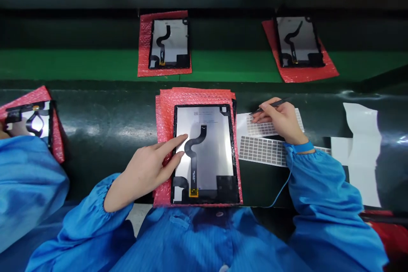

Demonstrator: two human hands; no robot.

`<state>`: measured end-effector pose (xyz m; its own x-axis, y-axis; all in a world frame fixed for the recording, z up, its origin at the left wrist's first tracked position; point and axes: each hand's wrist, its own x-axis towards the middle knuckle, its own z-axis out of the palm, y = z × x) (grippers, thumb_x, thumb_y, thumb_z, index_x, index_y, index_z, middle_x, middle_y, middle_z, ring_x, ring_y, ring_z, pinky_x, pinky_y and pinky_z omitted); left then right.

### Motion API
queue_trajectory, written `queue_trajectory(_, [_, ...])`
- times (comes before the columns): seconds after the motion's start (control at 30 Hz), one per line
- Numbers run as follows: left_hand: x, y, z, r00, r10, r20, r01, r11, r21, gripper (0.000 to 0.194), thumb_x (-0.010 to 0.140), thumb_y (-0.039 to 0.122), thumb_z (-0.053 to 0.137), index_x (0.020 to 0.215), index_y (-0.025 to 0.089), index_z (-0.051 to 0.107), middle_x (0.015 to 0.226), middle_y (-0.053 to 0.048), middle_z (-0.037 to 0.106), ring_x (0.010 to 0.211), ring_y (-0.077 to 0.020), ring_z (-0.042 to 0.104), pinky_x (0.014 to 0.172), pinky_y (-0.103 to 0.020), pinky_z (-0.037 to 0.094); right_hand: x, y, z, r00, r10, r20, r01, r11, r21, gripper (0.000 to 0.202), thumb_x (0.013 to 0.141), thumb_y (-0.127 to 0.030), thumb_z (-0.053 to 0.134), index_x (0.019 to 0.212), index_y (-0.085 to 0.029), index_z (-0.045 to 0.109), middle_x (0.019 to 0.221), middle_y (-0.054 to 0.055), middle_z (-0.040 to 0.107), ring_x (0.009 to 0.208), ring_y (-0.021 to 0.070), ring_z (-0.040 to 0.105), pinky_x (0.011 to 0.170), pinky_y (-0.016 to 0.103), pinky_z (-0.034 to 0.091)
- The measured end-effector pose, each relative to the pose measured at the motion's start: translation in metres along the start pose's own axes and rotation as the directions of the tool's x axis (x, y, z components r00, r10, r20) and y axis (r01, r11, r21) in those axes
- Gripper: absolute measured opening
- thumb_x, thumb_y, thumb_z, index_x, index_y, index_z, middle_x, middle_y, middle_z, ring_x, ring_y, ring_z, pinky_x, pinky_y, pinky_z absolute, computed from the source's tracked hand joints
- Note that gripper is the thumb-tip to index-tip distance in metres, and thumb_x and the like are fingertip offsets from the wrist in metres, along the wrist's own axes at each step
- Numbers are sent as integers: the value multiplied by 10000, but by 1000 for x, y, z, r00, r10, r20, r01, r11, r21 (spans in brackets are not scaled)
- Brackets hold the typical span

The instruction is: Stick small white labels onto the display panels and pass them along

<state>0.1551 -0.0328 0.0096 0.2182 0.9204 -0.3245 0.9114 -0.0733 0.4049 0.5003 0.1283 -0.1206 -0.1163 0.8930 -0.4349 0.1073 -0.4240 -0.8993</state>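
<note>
The display panel (219, 148) lay on red bubble wrap (165, 114) at the near edge of the bench (105, 114), right before the person; I took it for light and stiff but easily cracked, its shiny back likely slippery and apt to mark; the black frame (175, 136) looked the safest hold, taken by both long sides, with the curving ribbon cable (194, 170) left unpinched. The left hand (143, 172) held nothing, thumb and forefinger parted and touching the panel's left side; the right hand (280, 121) pinched a thin dark tool (274, 105) over the grid-marked sheets (263, 151), just beside the wrap.

A blue cord (282, 190) hung from the right wrist strap (302, 148), where it could snag; creased white paper (365, 153) lay farther right; two similar panels, a back left one (178, 42) and a back right one (302, 46), sat on their own wraps beyond the bench; at the left, a co-worker's sleeve (28, 178) crowded in beside another panel (24, 119).
</note>
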Motion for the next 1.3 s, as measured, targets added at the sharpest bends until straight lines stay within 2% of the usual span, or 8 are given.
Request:
queue_trajectory(0.3, [-2, 8, -27, 971, 237, -14, -230, 955, 189, 530, 1038, 589, 493, 1418, 246, 629, 737, -23, 732, 548, -215, 662, 488, -316, 410, -27, -43, 25, 991, -129, -26, 131, 987, 91, 220, 889, -402, 779, 830, -225, 662, 672, 21, 764, 538, 188, 744, 556, 310, 624])
queue_trajectory(0.43, [6, 29, -31, 899, 423, 117, -433, 897, 87, 514, 1025, 550, 520, 1393, 209, 633, 908, -88, 776, 763, -275, 739, 696, -396, 559, -56, -80, 68, 978, -203, 49, 201, 978, 53, 197, 955, -388, 734, 843, -235, 682, 702, 37, 769, 566, 205, 763, 522, 312, 624])
queue_trajectory(0.57, [16, 32, -14, 861, 484, 156, -501, 861, 93, 794, 904, 590, 705, 1427, 4, 584, 823, -178, 758, 821, -351, 748, 981, -527, 519, -74, -96, 119, 971, -198, 133, 198, 980, 13, 209, 955, -428, 735, 881, -244, 670, 718, 32, 782, 582, 223, 778, 541, 338, 659])
queue_trajectory(0.63, [18, 29, -7, 869, 476, 137, -485, 873, 45, 840, 857, 572, 766, 1422, -20, 577, 782, -174, 753, 808, -348, 755, 1075, -547, 471, -76, -96, 139, 971, -172, 166, 178, 984, -24, 242, 939, -477, 746, 883, -257, 661, 717, 30, 784, 587, 224, 783, 547, 334, 669])
queue_trajectory(0.73, [17, 26, 0, 902, 426, 68, -422, 904, -65, 684, 875, 517, 743, 1430, 146, 591, 931, -134, 785, 936, -343, 770, 1121, -541, 473, -77, -91, 160, 968, -126, 216, 146, 986, -76, 253, 931, -492, 753, 861, -267, 662, 730, 37, 790, 588, 217, 784, 545, 315, 674])
queue_trajectory(1.03, [2, 30, 26, 996, 84, -24, -87, 937, -340, 478, 977, 389, 353, 1409, 407, 555, 1021, 67, 712, 1087, -269, 773, 751, -451, 657, -74, -83, 168, 974, -43, 222, 82, 982, -168, 238, 958, -433, 742, 893, -220, 657, 778, 41, 804, 663, 211, 807, 577, 298, 692])
queue_trajectory(1.2, [8, 34, 22, 993, 117, -9, -116, 957, -267, 475, 921, 303, 478, 1368, 382, 618, 1071, 11, 753, 1099, -301, 763, 696, -436, 657, -73, -82, 169, 972, -31, 232, 75, 980, -187, 236, 968, -429, 730, 903, -215, 653, 804, 50, 811, 670, 209, 809, 567, 282, 685])
queue_trajectory(1.3, [12, 35, 12, 983, 181, 31, -172, 966, -194, 535, 956, 266, 283, 1367, 249, 625, 1036, -38, 749, 1099, -308, 748, 684, -443, 628, -73, -81, 169, 970, -44, 239, 87, 981, -174, 234, 964, -412, 740, 904, -202, 657, 804, 51, 811, 673, 206, 811, 574, 270, 685])
